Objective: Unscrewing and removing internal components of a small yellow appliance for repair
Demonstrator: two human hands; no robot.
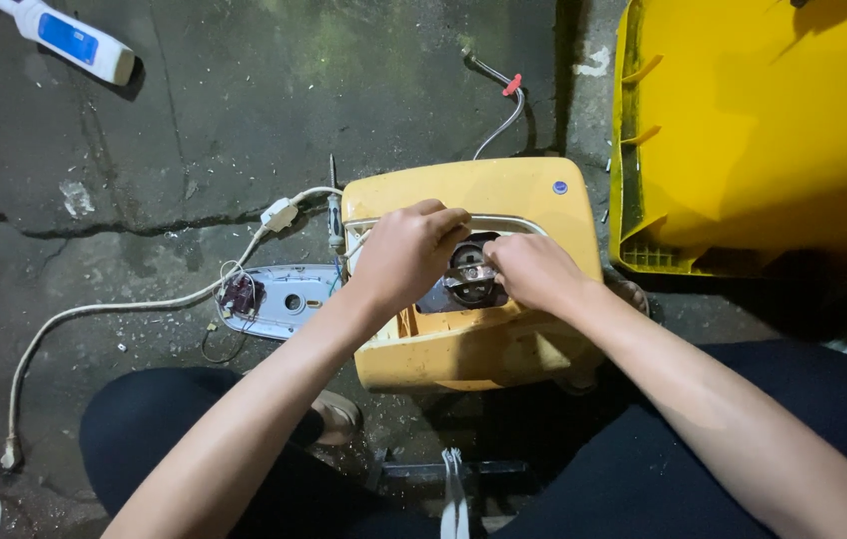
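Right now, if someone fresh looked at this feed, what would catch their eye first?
Dead centre, both hands, the left hand and the right hand, meet over the dark opening of a yellow appliance casing on the cracked concrete floor. A big yellow bin fills the top right. Left of the casing lies a grey cover plate with a white cable.

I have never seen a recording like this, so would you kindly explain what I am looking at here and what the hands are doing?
This is one picture from a camera worn on a person's head, looking down past their knees at a cracked concrete floor. No machine works here, only two bare hands. The left hand and right hand both reach into the open top of a yellow plastic appliance housing, fingers at a dark round metal part inside. Whether either grips it is unclear. Beside it lie a pale grey cover panel with wires, a white power cord and a white bottle with a blue label. A large yellow bin stands at right.
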